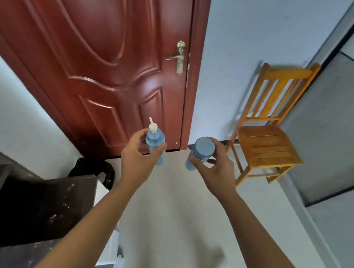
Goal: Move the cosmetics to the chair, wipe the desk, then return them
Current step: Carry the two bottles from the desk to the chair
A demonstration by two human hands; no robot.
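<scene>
My left hand (138, 156) grips a blue pump bottle (155, 141) with a white nozzle, held upright in the air. My right hand (212, 167) grips a second blue bottle (202, 149) with a round blue cap, tilted a little toward me. Both are held out in front of me above the floor. A yellow wooden chair (265, 144) stands to the right of my right hand, against the white wall, and nothing lies on its seat.
A red-brown door (105, 62) with a brass handle is straight ahead. A dark desk corner (41, 204) covered with a shiny sheet sits at lower left, with a black bag (94, 167) behind it. A grey panelled wall (335, 132) runs along the right.
</scene>
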